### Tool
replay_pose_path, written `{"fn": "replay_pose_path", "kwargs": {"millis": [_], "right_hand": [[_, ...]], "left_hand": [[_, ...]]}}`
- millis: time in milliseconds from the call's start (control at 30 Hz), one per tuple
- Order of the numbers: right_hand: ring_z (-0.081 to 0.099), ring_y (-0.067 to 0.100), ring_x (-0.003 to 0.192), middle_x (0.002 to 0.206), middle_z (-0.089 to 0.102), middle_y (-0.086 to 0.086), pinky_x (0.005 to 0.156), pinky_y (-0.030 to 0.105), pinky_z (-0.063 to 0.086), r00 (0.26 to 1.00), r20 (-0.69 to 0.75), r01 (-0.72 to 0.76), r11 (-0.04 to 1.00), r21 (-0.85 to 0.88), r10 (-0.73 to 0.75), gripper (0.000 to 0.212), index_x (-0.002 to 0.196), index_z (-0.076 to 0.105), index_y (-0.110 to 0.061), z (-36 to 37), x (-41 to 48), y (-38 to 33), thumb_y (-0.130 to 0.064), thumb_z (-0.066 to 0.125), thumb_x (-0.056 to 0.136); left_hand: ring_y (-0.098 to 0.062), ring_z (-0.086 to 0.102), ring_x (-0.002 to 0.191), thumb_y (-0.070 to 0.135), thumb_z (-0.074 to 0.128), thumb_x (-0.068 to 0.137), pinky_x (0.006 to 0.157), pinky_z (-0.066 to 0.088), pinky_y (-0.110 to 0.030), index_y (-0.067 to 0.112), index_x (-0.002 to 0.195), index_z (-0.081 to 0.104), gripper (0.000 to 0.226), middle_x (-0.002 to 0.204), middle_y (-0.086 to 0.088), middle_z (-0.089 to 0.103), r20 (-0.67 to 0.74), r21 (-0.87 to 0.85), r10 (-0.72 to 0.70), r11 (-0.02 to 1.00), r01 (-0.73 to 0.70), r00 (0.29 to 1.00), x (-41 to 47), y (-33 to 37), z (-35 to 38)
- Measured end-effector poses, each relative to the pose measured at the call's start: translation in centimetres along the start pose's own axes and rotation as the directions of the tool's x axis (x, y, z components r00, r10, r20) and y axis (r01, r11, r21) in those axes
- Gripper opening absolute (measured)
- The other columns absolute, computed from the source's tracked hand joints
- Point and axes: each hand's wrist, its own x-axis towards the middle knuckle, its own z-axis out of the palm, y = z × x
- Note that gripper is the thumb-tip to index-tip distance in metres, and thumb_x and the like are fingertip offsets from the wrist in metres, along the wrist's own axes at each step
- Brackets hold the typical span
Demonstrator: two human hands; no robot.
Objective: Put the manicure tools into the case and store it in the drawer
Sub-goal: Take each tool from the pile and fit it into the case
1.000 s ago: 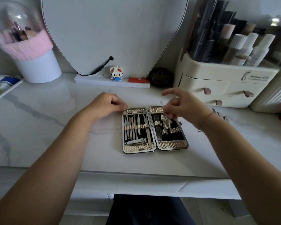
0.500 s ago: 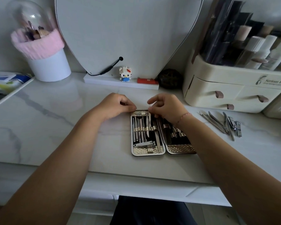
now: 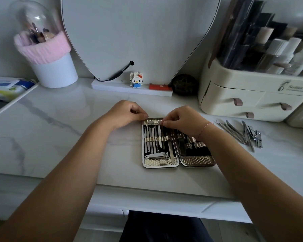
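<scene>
Manicure case [image 3: 196,160] open flat on the marble table [image 3: 56,140], both hands at its far edge.

At far left, near the wall, stands a white pot [image 3: 54,70] with a pink knitted cuff. The left hand [image 3: 124,112], fingers curled, pinches the case's far left corner. The case's left half holds a row of slim steel tools under a gold strap, with a nail clipper [image 3: 157,155] lying across below them. The right hand [image 3: 184,120], a thin red cord at its wrist, has its fingers curled and pinches the top of a pointed tool [image 3: 159,132] in that left half; its wrist hides part of the right half. Further right, loose manicure tools [image 3: 234,132] lie on the table, apart from the case, in front of a cream drawer organiser [image 3: 234,102] with its drawers shut.
</scene>
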Motion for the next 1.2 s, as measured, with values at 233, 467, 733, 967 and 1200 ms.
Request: {"fn": "replay_pose_path", "kwargs": {"millis": [233,467,733,967,1200], "right_hand": [[0.048,0.007,0.063,0.078,0.066,0.003,0.06,0.018,0.038,0.998,0.055,0.013,0.999,0.038,-0.015,0.02,0.098,0.075,-0.016,-0.4,-0.7,-0.1,-0.025,0.064,0.085],[0.055,-0.01,0.058,0.076,0.06,-0.017,0.057,-0.002,0.039,0.991,-0.133,0.04,0.997,0.062,-0.032,0.019,0.103,0.071,-0.016,-1.7,-2.5,1.6,-0.018,0.063,0.086],[0.058,0.018,0.082,0.079,0.067,0.003,0.07,0.024,0.041,0.874,-0.425,-0.331,0.93,-0.162,0.237,0.009,0.072,0.068,-0.027,-5.9,-6.3,10.0,-0.021,0.075,0.071],[0.058,0.028,0.079,0.077,0.061,0.007,0.071,0.036,0.05,0.887,-0.375,-0.389,0.875,-0.287,0.271,0.011,0.069,0.067,-0.017,-6.1,-6.3,10.1,-0.023,0.066,0.077],[0.056,0.031,0.075,0.043,0.044,0.003,0.071,0.042,0.054,0.928,-0.215,-0.369,0.817,-0.443,0.303,0.037,0.033,0.047,-0.011,-6.7,-6.0,8.3,-0.022,0.056,0.068]], "left_hand": [[-0.01,0.061,0.092,0.028,0.076,0.076,0.089,0.043,-0.029,0.03,0.076,0.072,0.005,0.087,0.01,0.071,-0.002,0.001,-0.007,1.0,0.007,1.0,-0.1,0.0,0.0],[-0.007,0.06,0.09,0.028,0.076,0.077,0.084,0.042,-0.024,0.028,0.078,0.073,0.003,0.089,0.01,0.071,-0.002,0.008,0.003,1.0,-0.003,1.0,0.2,-0.2,0.1],[0.0,0.06,0.086,0.025,0.076,0.077,0.079,0.038,-0.018,0.026,0.079,0.073,0.003,0.085,0.013,0.07,-0.014,-0.01,0.02,1.0,-0.021,1.0,0.4,-0.8,0.1],[-0.001,0.06,0.086,0.024,0.076,0.077,0.08,0.038,-0.017,0.024,0.081,0.074,0.004,0.085,0.012,0.07,-0.027,-0.02,0.017,1.0,-0.017,0.999,0.3,-0.8,0.2],[-0.004,0.061,0.089,0.024,0.076,0.077,0.082,0.039,-0.02,0.024,0.081,0.074,0.005,0.086,0.01,0.07,-0.023,-0.03,0.006,1.0,-0.007,1.0,0.3,-0.9,0.1]]}}
